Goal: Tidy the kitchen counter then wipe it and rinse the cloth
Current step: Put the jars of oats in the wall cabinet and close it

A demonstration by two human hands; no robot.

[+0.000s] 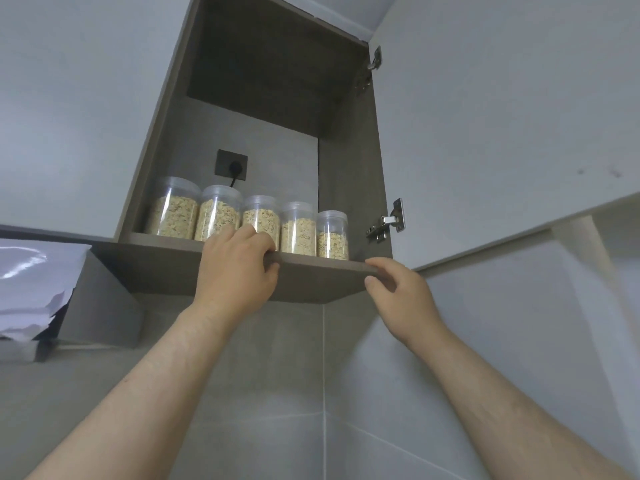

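Observation:
An open wall cabinet [349, 188] hangs above me, and a row of several clear jars of oats [298, 228] stands along the front of its bottom shelf [311, 263]. My left hand [239, 268] is at the shelf's front edge, just before the middle jar [263, 216]. Its fingers curl over the edge and its thumb is underneath. My right hand [398, 292] is at the shelf's right front corner, with its fingers resting loosely on the edge and holding nothing. No counter or cloth is in view.
The cabinet door [502, 133] stands open to the right on two metal hinges [391, 220]. A dark wall socket with a plugged cable [231, 165] sits behind the jars. White plastic bags [31, 289] lie on a ledge at the left. Grey tiled wall is below.

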